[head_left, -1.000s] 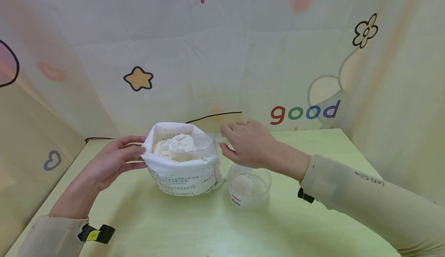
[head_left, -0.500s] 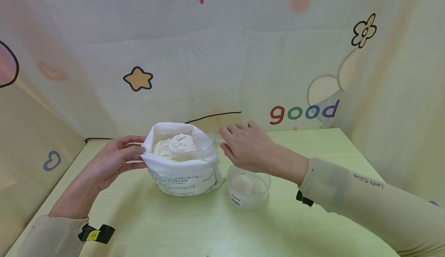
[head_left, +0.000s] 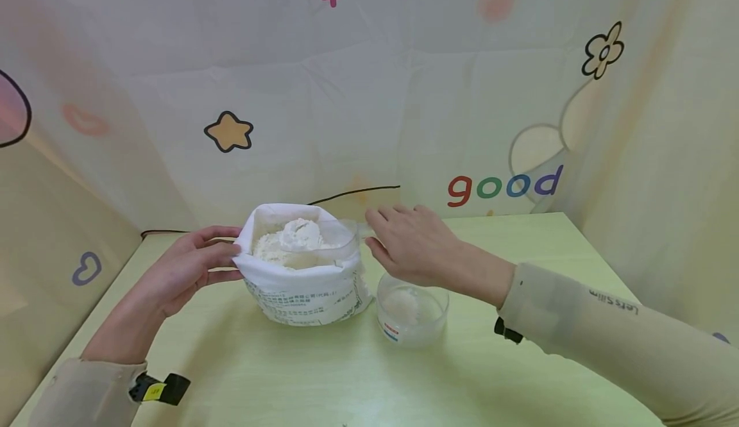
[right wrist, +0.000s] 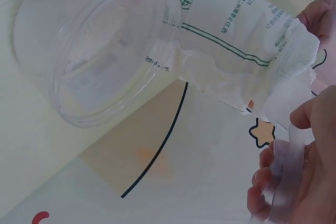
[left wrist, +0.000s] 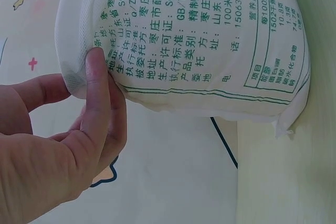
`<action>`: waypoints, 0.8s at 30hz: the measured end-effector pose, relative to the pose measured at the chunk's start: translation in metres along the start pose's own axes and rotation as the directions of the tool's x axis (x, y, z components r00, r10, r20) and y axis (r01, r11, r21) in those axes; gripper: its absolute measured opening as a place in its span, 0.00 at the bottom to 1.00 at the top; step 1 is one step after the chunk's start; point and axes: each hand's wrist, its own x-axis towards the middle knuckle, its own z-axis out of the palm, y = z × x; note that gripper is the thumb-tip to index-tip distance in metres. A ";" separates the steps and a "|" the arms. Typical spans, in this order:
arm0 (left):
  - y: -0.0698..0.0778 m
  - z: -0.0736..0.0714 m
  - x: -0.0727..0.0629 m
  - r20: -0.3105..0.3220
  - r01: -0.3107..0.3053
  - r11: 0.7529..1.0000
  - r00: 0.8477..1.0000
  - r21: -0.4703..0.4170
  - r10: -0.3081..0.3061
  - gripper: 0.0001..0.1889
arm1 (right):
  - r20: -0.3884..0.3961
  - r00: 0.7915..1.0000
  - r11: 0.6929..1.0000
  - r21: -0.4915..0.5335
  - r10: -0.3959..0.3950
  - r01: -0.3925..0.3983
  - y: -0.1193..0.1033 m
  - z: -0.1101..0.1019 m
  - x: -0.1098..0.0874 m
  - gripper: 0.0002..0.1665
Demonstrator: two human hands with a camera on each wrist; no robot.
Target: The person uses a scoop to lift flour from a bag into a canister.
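Note:
In the head view, a white flour bag (head_left: 308, 295) stands upright with its top folded open and white flour (head_left: 268, 247) inside. My left hand (head_left: 187, 265) pinches the bag's rim on its left side; the left wrist view shows thumb and fingers on either side of the folded edge. My right hand (head_left: 412, 244) grips the handle of a clear scoop (right wrist: 289, 171). The scoop's bowl lies in the bag's mouth and bears a mound of flour (head_left: 301, 234). Below my right hand, a clear round tub (head_left: 412, 331) sits beside the bag, some white powder in it.
The pale green-yellow table (head_left: 277, 376) extends around the bag and tub. A printed curtain (head_left: 369, 93) hangs behind the table and on both sides. Each wrist wears a black strap, such as the left wrist strap (head_left: 161, 388).
The scoop has shifted slightly within the bag's mouth, and its flour mound sits a little higher and rounder. My left hand, the bag and the tub have stayed in place.

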 end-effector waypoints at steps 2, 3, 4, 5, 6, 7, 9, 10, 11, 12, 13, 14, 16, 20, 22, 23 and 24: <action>0.000 0.000 0.000 0.001 -0.001 1.000 1.000 -0.001 0.001 0.30 | -0.002 1.000 1.000 0.006 0.002 -0.002 0.001 -0.002 0.000 0.12; 0.000 0.000 0.000 0.002 -0.002 1.000 1.000 -0.001 0.002 0.30 | -0.002 1.000 1.000 0.007 0.003 -0.003 0.001 -0.003 0.000 0.12; 0.000 0.000 0.000 0.002 -0.004 1.000 1.000 -0.002 0.004 0.30 | 0.000 1.000 1.000 0.008 0.005 -0.005 0.001 -0.004 0.000 0.12; -0.001 0.000 0.000 0.003 -0.004 1.000 1.000 -0.002 0.004 0.30 | 0.005 1.000 1.000 0.011 0.010 -0.010 0.002 -0.005 0.000 0.12; 0.000 0.000 0.000 0.004 -0.004 1.000 1.000 -0.001 0.004 0.30 | 0.010 1.000 1.000 0.011 0.014 -0.015 0.003 -0.006 0.000 0.12; 0.000 0.000 0.000 0.004 -0.004 1.000 1.000 0.000 0.004 0.30 | 0.016 1.000 1.000 0.011 0.018 -0.019 0.003 -0.006 0.000 0.13; 0.000 0.000 0.000 0.004 -0.004 1.000 1.000 0.001 0.004 0.30 | 0.025 0.999 1.000 0.013 0.025 -0.026 0.005 -0.008 -0.001 0.13; 0.000 0.000 0.000 0.004 -0.003 1.000 1.000 0.002 0.003 0.30 | 0.028 0.999 0.999 0.015 0.030 -0.030 0.006 -0.009 -0.001 0.14; 0.000 0.000 0.000 0.003 -0.002 1.000 1.000 0.002 0.002 0.30 | 0.030 0.999 0.999 0.017 0.033 -0.033 0.006 -0.009 -0.002 0.14; 0.000 0.000 0.000 0.004 -0.002 1.000 1.000 0.002 0.002 0.30 | 0.029 0.999 0.999 0.019 0.035 -0.035 0.007 -0.010 -0.003 0.14; 0.000 0.000 0.000 0.004 -0.001 1.000 1.000 0.001 0.001 0.30 | 0.028 0.999 0.999 0.022 0.037 -0.038 0.008 -0.010 -0.003 0.14; 0.000 0.000 0.000 0.005 -0.001 1.000 1.000 0.000 0.001 0.30 | 0.025 0.999 0.999 0.027 0.039 -0.040 0.009 -0.010 -0.004 0.14; 0.000 0.000 0.000 0.006 -0.002 1.000 1.000 -0.001 0.002 0.30 | 0.015 0.999 0.999 0.034 0.042 -0.043 0.011 -0.011 -0.006 0.14; -0.001 -0.001 0.000 0.007 -0.007 1.000 1.000 0.003 0.007 0.30 | -0.007 0.999 0.998 0.049 0.049 -0.048 0.016 -0.012 -0.009 0.13; -0.001 -0.001 0.001 0.008 -0.009 1.000 1.000 0.005 0.009 0.30 | -0.014 0.999 0.997 0.053 0.052 -0.051 0.017 -0.013 -0.011 0.13; -0.001 -0.001 0.001 0.009 -0.010 1.000 1.000 0.004 0.010 0.30 | -0.015 0.998 0.997 0.054 0.053 -0.052 0.018 -0.013 -0.012 0.13; -0.001 -0.001 0.001 0.011 -0.010 1.000 1.000 0.005 0.010 0.30 | -0.016 0.998 0.997 0.056 0.053 -0.052 0.019 -0.014 -0.012 0.13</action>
